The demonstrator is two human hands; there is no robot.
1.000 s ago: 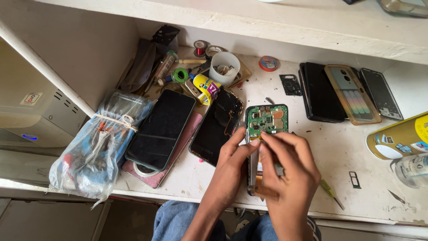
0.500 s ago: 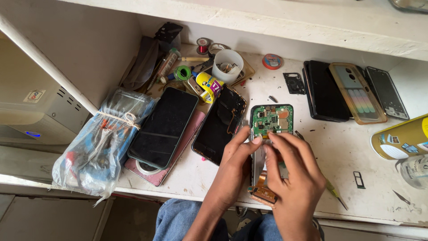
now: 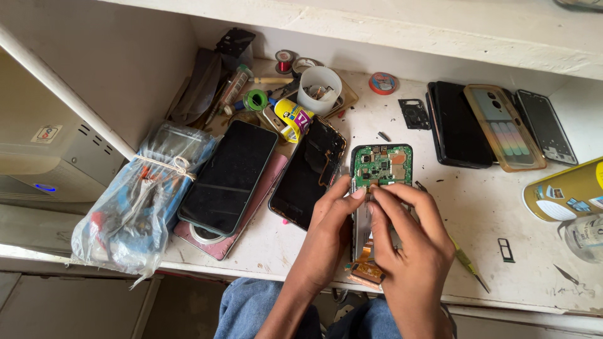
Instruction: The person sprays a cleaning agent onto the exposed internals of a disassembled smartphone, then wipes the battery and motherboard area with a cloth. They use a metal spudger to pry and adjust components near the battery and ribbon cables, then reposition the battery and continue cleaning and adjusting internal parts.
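Bare tabletop point(image 3: 477, 207) right of opened phone point(image 3: 381, 164)

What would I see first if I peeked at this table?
First, the opened phone with its green circuit board showing, in the middle of the white bench, with the left hand and right hand pinching at it. Left of it lie two dark phones, and beyond those a tied plastic bag of tools at the bench's edge.
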